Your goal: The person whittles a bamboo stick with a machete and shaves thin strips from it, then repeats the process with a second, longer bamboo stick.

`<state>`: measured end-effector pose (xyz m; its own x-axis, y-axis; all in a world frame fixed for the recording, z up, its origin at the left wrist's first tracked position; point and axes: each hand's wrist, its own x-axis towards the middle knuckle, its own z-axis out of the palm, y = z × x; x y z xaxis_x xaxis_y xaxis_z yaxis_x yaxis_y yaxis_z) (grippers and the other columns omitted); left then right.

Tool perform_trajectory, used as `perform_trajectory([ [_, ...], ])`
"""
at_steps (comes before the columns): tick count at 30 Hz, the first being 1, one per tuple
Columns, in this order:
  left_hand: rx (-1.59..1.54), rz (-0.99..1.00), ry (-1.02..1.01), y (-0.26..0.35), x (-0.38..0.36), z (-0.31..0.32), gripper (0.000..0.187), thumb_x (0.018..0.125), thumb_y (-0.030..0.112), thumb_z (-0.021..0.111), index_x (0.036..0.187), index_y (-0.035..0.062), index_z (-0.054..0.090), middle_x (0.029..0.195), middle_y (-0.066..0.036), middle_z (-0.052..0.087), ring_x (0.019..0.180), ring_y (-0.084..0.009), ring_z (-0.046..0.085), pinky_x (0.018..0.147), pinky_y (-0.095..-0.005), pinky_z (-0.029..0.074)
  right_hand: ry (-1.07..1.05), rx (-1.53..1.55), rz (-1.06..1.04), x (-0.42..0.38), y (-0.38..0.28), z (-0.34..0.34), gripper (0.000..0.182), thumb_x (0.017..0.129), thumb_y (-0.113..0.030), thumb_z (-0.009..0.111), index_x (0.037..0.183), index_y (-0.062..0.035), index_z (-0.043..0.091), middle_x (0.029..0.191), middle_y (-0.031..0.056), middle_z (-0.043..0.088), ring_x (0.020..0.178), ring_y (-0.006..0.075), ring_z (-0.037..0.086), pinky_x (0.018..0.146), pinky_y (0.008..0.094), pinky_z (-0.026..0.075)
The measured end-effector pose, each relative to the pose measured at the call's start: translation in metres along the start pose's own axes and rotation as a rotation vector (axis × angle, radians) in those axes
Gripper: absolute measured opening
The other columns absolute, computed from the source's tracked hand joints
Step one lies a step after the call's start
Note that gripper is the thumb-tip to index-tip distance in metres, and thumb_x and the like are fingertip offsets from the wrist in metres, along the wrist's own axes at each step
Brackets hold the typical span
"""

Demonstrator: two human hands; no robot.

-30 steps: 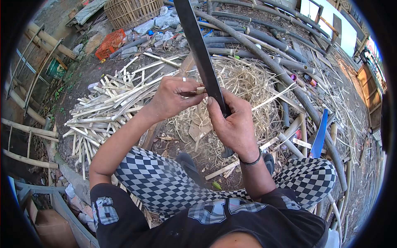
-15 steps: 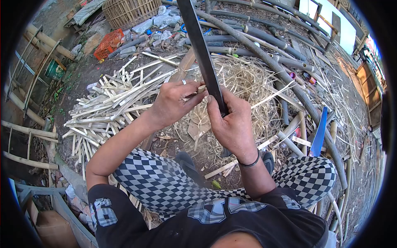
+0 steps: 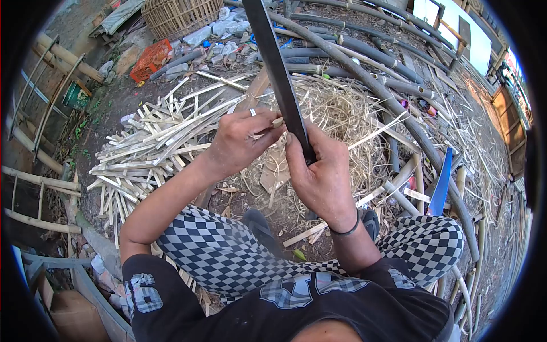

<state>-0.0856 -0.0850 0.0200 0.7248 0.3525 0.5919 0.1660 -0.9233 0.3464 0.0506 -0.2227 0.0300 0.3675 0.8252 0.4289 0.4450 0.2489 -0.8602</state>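
A long dark blade (image 3: 280,71) rises from my right hand (image 3: 323,171) to the top edge of the view. My right hand is wrapped round its lower end, with the thumb along the left side. Close to the blade's left side, my left hand (image 3: 244,137), with a ring on one finger, pinches a small pale piece of wood (image 3: 277,122). The two hands almost touch. Curled pale shavings (image 3: 342,117) lie on the ground beyond them, and a heap of split pale sticks (image 3: 154,139) lies to the left.
A blue saw blade (image 3: 440,185) stands out at the right beside long dark poles (image 3: 370,82). An orange crate (image 3: 150,60) and a woven basket (image 3: 179,18) are at the upper left. Checkered trouser legs (image 3: 222,251) frame the ground below my hands.
My right hand has shifted very slightly with the blade. My left hand keeps nearly the same place and pinch.
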Motion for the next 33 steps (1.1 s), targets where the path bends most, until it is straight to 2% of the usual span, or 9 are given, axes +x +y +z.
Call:
perform_trajectory([
  [6,-0.090,0.010,0.067,-0.005,0.003,0.008,0.021,0.083,0.007,0.079,0.101,-0.0015,0.072,0.088,-0.016,0.072,0.072,-0.0278,0.072,0.060,-0.0357,0.054,-0.034,-0.053,-0.004,0.007,0.011,0.005,0.027,0.092,-0.002,0.059,0.117,0.0048,0.065,0.067,0.0210,0.062,0.057,0.0328,0.065,0.056,0.0401,0.049],
  [10,-0.060,0.073,0.110,0.008,0.007,-0.004,0.020,0.083,0.007,0.079,0.100,-0.0018,0.072,0.086,-0.015,0.072,0.070,-0.0284,0.071,0.060,-0.0350,0.054,0.022,-0.006,0.040,0.000,-0.005,0.002,0.022,0.091,-0.002,0.059,0.111,0.0050,0.066,0.070,0.0230,0.063,0.061,0.0401,0.065,0.057,0.0438,0.049],
  [12,-0.087,0.011,0.074,-0.002,0.003,0.000,0.020,0.083,0.007,0.079,0.100,-0.0010,0.072,0.085,-0.015,0.072,0.066,-0.0281,0.070,0.059,-0.0356,0.053,0.032,-0.060,-0.066,0.005,0.008,0.008,0.023,0.092,-0.003,0.059,0.112,0.0049,0.066,0.072,0.0232,0.064,0.064,0.0396,0.066,0.058,0.0443,0.049],
  [18,0.034,0.006,-0.013,0.003,0.008,-0.007,0.018,0.084,0.007,0.078,0.100,-0.0004,0.073,0.085,-0.016,0.072,0.066,-0.0290,0.069,0.058,-0.0375,0.052,-0.029,-0.046,0.047,0.006,0.007,0.001,0.029,0.090,-0.002,0.059,0.118,0.0048,0.064,0.074,0.0240,0.064,0.067,0.0408,0.067,0.061,0.0449,0.050],
  [20,-0.019,0.060,0.063,0.000,0.007,-0.001,0.019,0.084,0.008,0.079,0.099,-0.0007,0.074,0.084,-0.017,0.073,0.068,-0.0292,0.071,0.060,-0.0367,0.053,0.056,-0.012,-0.059,0.005,0.007,0.006,0.019,0.094,-0.005,0.061,0.109,0.0035,0.069,0.060,0.0112,0.056,0.051,0.0096,0.049,0.049,0.0298,0.038],
  [22,-0.079,-0.070,-0.001,-0.010,0.005,0.006,0.019,0.083,0.009,0.079,0.099,-0.0007,0.074,0.083,-0.016,0.073,0.071,-0.0292,0.072,0.061,-0.0362,0.054,0.055,-0.040,-0.076,0.006,0.017,0.009,0.021,0.093,-0.004,0.060,0.111,0.0038,0.068,0.060,0.0124,0.056,0.051,0.0102,0.049,0.049,0.0308,0.039],
  [24,-0.075,-0.066,0.004,-0.010,0.008,0.003,0.018,0.083,0.009,0.079,0.097,-0.0011,0.075,0.084,-0.016,0.073,0.070,-0.0293,0.072,0.060,-0.0366,0.054,-0.059,-0.078,0.036,0.012,0.021,0.005,0.033,0.089,0.000,0.059,0.121,0.0038,0.064,0.072,0.0243,0.063,0.065,0.0387,0.067,0.059,0.0444,0.050],
  [30,-0.030,-0.040,-0.067,-0.014,0.008,-0.004,0.018,0.083,0.012,0.080,0.093,-0.0013,0.074,0.071,-0.018,0.067,0.058,-0.0305,0.065,0.054,-0.0386,0.048,-0.039,-0.091,-0.020,0.010,0.016,0.005,0.032,0.090,-0.001,0.059,0.122,0.0019,0.066,0.067,0.0226,0.062,0.060,0.0368,0.066,0.056,0.0432,0.048],
  [33,-0.013,-0.094,-0.129,-0.010,0.012,-0.012,0.019,0.082,0.013,0.081,0.094,-0.0008,0.074,0.080,-0.017,0.071,0.063,-0.0265,0.068,0.057,-0.0359,0.052,-0.018,-0.062,-0.001,0.015,0.022,0.006,0.031,0.091,-0.002,0.059,0.121,0.0021,0.066,0.066,0.0223,0.061,0.057,0.0356,0.065,0.054,0.0420,0.047],
])
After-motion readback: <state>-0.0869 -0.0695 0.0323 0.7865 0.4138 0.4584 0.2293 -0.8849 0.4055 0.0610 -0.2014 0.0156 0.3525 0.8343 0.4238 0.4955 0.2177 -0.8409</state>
